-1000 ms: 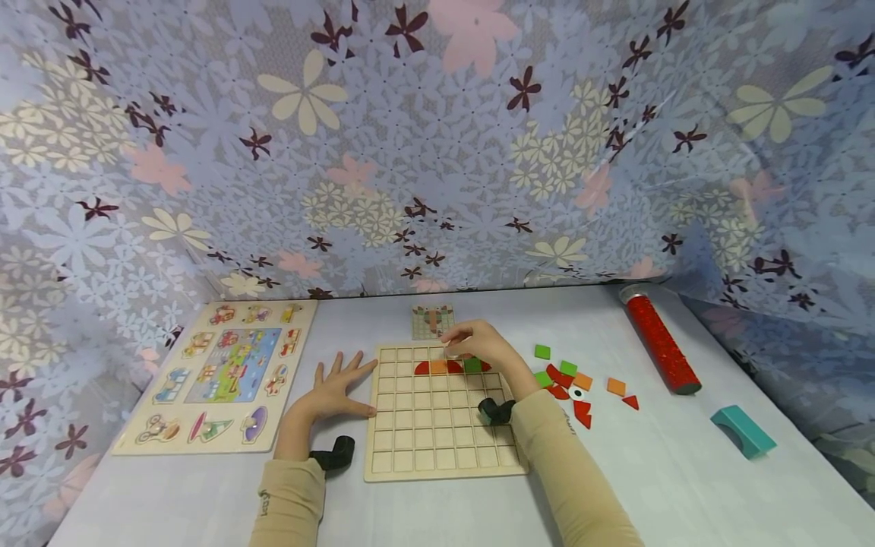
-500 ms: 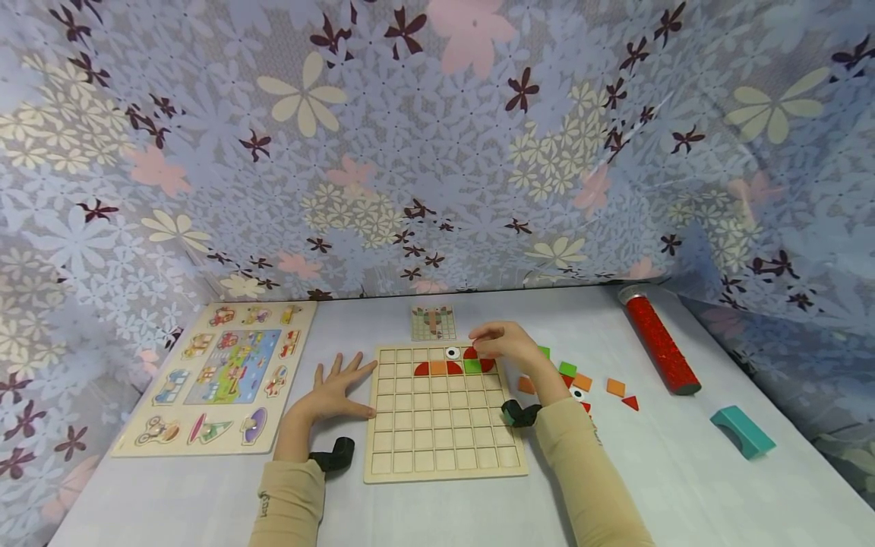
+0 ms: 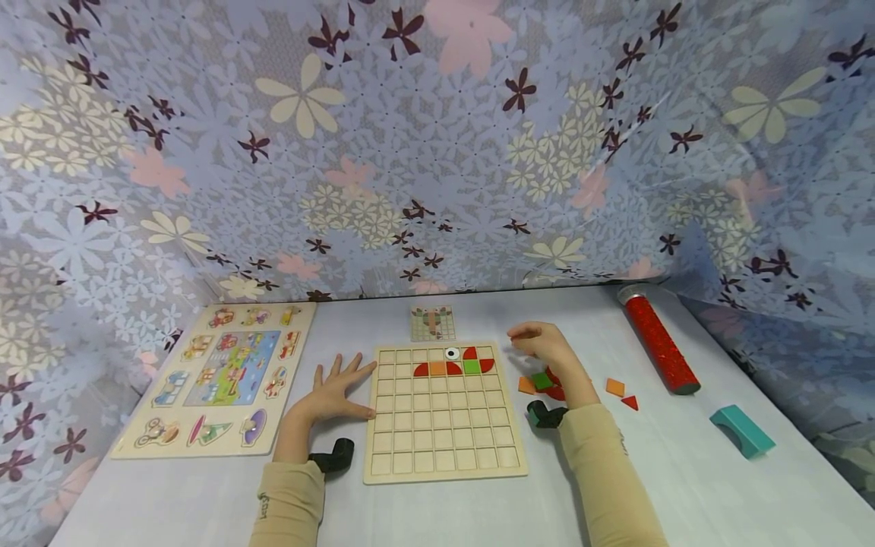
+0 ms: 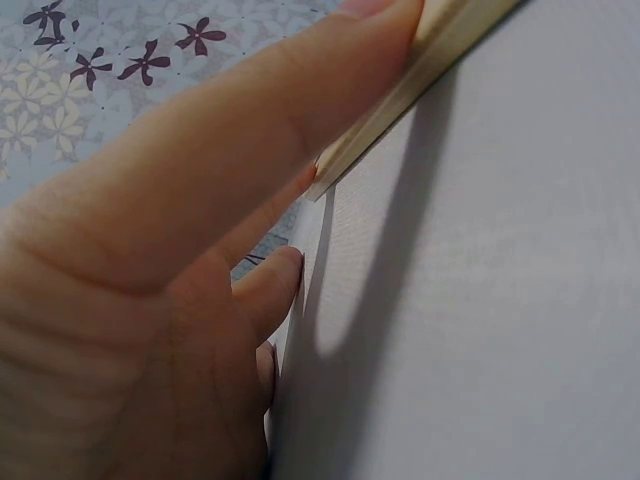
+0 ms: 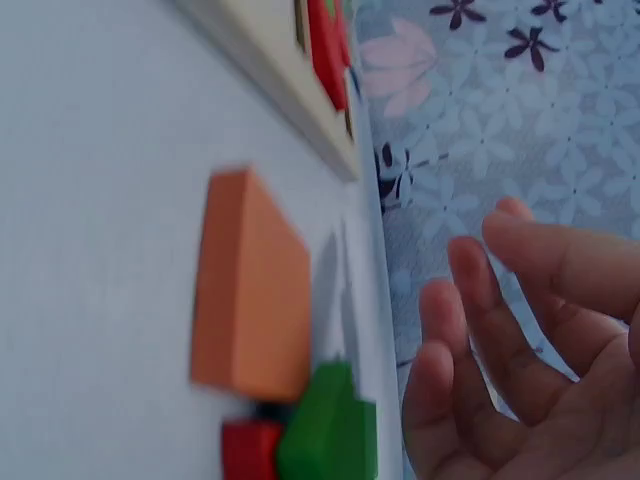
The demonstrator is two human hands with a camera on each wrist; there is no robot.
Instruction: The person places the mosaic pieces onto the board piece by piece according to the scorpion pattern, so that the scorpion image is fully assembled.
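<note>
My left hand [image 3: 335, 393] lies spread on the table, index finger and thumb touching the left edge of a wooden grid board [image 3: 437, 441]; the left wrist view shows the thumb [image 4: 250, 130] against that edge. Along the board's top rows sit an orange square [image 3: 437, 368], a green square [image 3: 472, 366], several red rounded pieces [image 3: 487, 365] and a white eye piece [image 3: 452, 354]. Right of the board my right hand [image 3: 547, 348] hovers with loosely bent fingers and nothing in them. Below it are an orange square [image 5: 250, 290], a green square [image 5: 325, 430] and red pieces [image 3: 555, 391].
A picture card [image 3: 432, 323] lies behind the board. At left is a wooden peg puzzle [image 3: 232, 368]. An orange square [image 3: 615, 387] and a red triangle [image 3: 630, 403] lie right, with a red glitter tube [image 3: 661, 342] and a teal arch block [image 3: 742, 431] beyond.
My right hand has let go of the eye piece in the top row and moved right, off the board to above the loose pieces. The left hand stays put.
</note>
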